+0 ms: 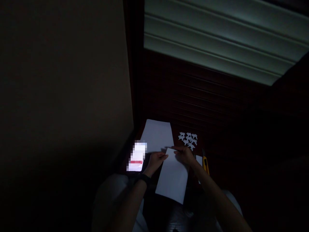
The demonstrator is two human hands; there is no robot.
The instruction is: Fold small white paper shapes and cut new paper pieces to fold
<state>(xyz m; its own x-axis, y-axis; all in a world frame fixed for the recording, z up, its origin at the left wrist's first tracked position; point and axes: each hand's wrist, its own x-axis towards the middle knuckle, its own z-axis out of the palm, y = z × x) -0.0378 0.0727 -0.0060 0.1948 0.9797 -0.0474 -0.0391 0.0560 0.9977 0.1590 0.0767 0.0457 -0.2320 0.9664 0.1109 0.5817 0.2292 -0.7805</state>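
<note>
Two hands on a sheet of paper in deep shadow

The left hand (pixel 156 160) has thumb and fingers pinched on the left edge of a sheet of paper (pixel 173 175), near its top; the fingers behind the sheet are out of sight. The right hand (pixel 185 155) is clamped on the top right corner, its thumb in front and a finger reaching along beyond the top edge; the rest blur into shadow. The sheet hangs tilted between the forearms, its lower end toward the person's lap.

Just beyond the hands lies a larger sheet (pixel 158 133), its near edge partly covered. Right of it is a cluster of small paper pieces (pixel 189 139), their exact shapes too small to tell. Beside the right forearm, which partly covers both, are a white strip (pixel 199 159) and a yellow cutter (pixel 205 164). To the left, a phone (pixel 137 157) glows, its screen pixelated. A dark band (pixel 145 178) circles the left wrist. The person's knees (pixel 111 193) fade into darkness, and the tabletop's edges cannot be traced.
</note>
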